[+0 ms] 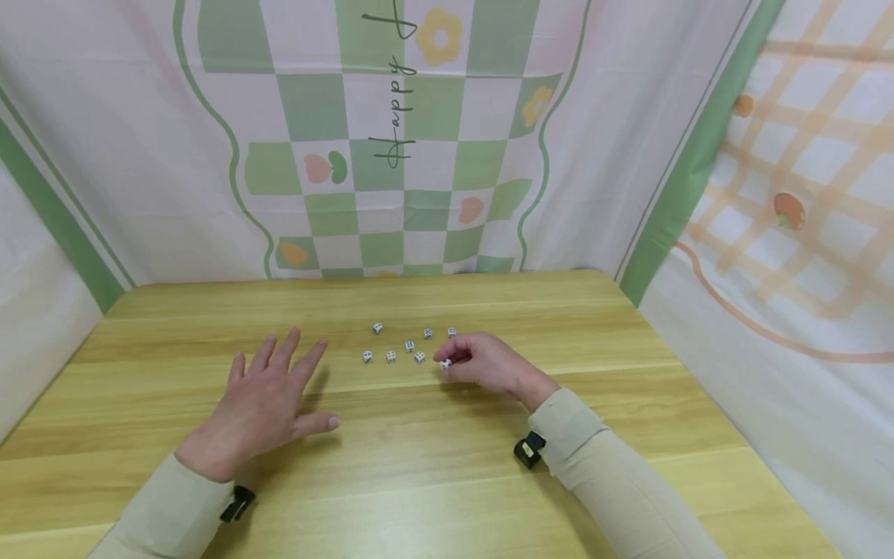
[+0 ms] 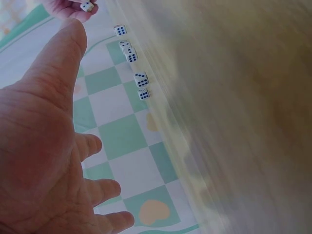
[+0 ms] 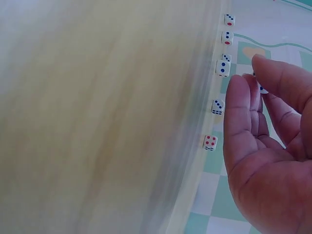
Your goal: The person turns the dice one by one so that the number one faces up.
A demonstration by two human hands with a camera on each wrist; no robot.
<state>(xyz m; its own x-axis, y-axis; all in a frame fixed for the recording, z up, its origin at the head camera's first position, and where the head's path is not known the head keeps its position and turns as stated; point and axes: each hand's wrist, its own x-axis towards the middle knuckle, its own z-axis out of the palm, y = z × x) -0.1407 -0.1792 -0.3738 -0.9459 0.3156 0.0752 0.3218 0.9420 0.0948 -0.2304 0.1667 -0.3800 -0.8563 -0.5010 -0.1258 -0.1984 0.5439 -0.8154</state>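
Note:
My right hand [image 1: 485, 363] pinches a small white die [image 1: 446, 363] between thumb and fingers, at the right end of a loose group of dice. In the left wrist view the held die [image 2: 87, 6] shows at the fingertips; in the right wrist view the fingers mostly hide it. Just left of that hand lies a die with dark pips [image 1: 420, 357]. A die [image 1: 452, 332] sits behind the knuckles. My left hand [image 1: 261, 407] is spread wide over the table, left of the dice, holding nothing. Nearest to it is the leftmost front die [image 1: 368, 356].
The wooden table [image 1: 391, 497] carries several more white dice, among them a back left die [image 1: 378, 328] and a middle die [image 1: 410, 346]. A green and white checked curtain [image 1: 380, 171] hangs behind the far edge. Each cuff has a black wrist strap [image 1: 529, 450].

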